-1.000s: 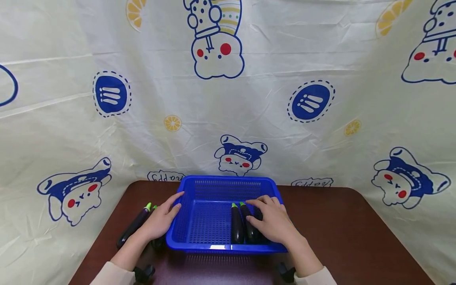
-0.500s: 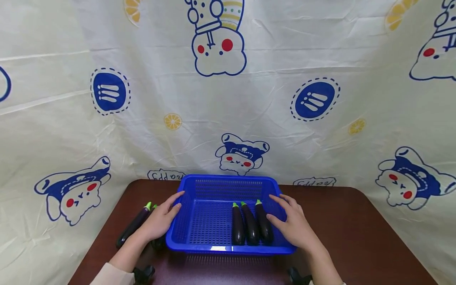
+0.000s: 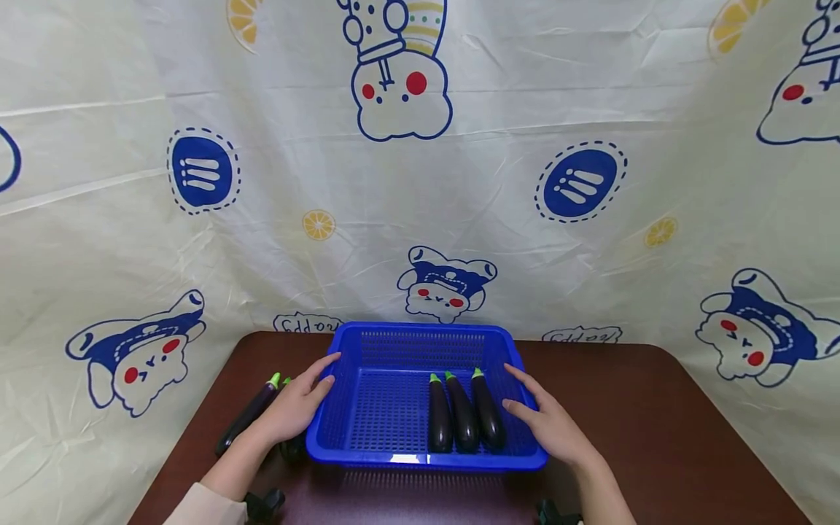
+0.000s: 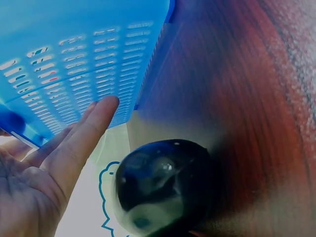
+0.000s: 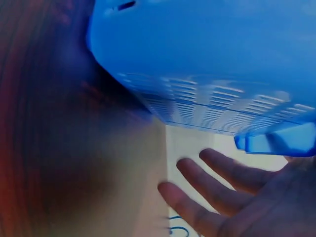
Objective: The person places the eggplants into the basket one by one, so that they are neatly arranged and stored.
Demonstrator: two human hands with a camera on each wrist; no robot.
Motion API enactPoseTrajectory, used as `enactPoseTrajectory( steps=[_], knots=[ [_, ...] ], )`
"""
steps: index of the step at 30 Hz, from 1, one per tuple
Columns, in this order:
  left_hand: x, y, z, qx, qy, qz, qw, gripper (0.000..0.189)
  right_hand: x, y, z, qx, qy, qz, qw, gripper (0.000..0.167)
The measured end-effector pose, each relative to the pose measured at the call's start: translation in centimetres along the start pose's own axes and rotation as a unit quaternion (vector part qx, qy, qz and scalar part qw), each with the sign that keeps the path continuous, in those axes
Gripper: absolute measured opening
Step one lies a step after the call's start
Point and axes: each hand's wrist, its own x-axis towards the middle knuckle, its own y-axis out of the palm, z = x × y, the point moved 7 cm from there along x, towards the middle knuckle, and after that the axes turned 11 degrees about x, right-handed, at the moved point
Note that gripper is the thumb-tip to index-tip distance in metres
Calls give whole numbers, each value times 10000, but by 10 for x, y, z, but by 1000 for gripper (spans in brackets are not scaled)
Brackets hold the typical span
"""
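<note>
A blue plastic basket [image 3: 387, 408] with slotted walls stands on the table. Inside, on its right side, lie three dark eggplants [image 3: 464, 419] with green stem ends, side by side. My left hand [image 3: 294, 407] rests at the left rim, its thumb and index finger over the edge. In the left wrist view its other fingers [image 4: 81, 140] extend fairly straight along the outer wall. At the right rim is my right hand [image 3: 558, 426], thumb and index finger reaching over the edge. The right wrist view shows its lower fingers [image 5: 212, 192] spread and loosely bent outside the basket.
Another eggplant [image 3: 248, 417] lies on the brown table [image 3: 630, 430] left of the basket. More dark eggplant shows partly behind my left hand; in the left wrist view a rounded dark end [image 4: 163, 182] is close below that hand. A patterned white sheet [image 3: 492, 197] hangs behind.
My right hand has left the rightmost eggplant and moved right to the basket's right rim, uncovering all three eggplants. My left hand has stayed at the left rim.
</note>
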Motion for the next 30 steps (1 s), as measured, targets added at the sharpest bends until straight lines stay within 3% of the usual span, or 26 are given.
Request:
enactPoseTrajectory(
  steps=[10,15,22,30],
  knots=[
    [1,2,2,-605,-5,413,9973,52,2,-4,-19,1249,496,281,9905,59],
    [3,0,3,-719,35,631,9954,54,4,-3,-18,1640,506,578,9835,59],
    [1,-11,2,-467,156,662,9966,58,7,4,-16,1679,474,660,9825,60],
    [7,-15,-7,9,278,454,9986,53,4,-2,-17,1633,506,536,9838,60]
  ],
)
